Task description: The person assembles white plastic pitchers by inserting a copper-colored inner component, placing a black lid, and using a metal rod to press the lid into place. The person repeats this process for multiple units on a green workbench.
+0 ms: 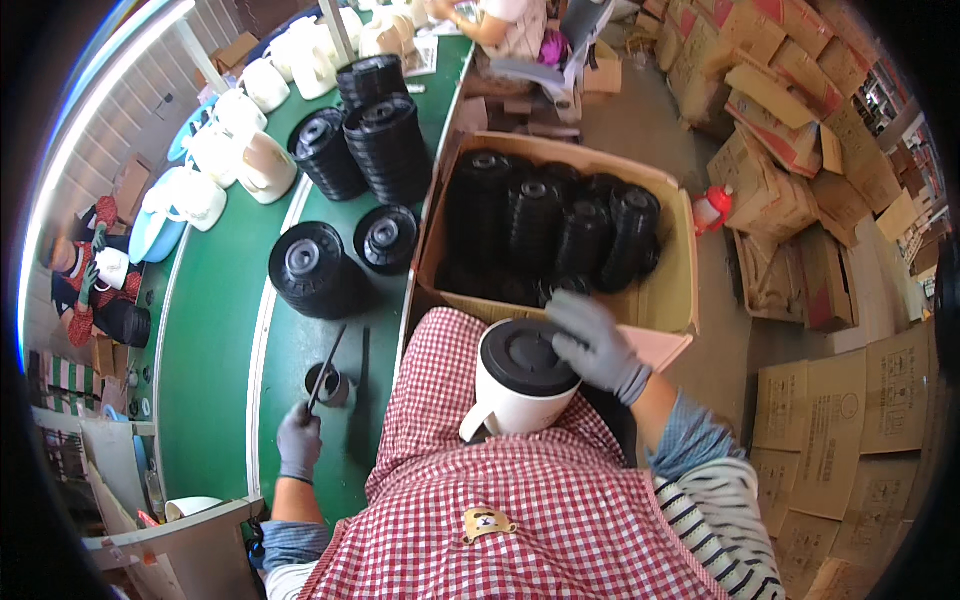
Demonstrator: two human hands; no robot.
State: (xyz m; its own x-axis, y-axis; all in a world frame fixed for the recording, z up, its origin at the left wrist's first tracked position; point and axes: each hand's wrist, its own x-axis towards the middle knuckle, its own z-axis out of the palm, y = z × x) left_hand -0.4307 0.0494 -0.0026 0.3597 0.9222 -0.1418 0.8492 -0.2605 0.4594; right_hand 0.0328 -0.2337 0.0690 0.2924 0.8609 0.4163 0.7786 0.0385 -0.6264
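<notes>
My left hand (299, 443), in a grey glove, is closed around a thin dark stick (325, 371) at the near part of the green bench. The stick slants over a small dark cup (335, 386); whether its lower end touches the cup I cannot tell. On my lap sits a white jug (503, 405) with its handle toward me and a round black plastic piece (528, 357) on top. My right hand (596, 345), also gloved and slightly blurred, lies at the right rim of the black piece with fingers stretched out.
Beyond my lap stands a cardboard box (560, 150) full of stacked black round pieces. More black stacks (310, 265) stand on the green bench (215, 360), with white jugs (265, 165) farther off. Co-workers sit at the far end and left. Cartons (850, 420) line the right side.
</notes>
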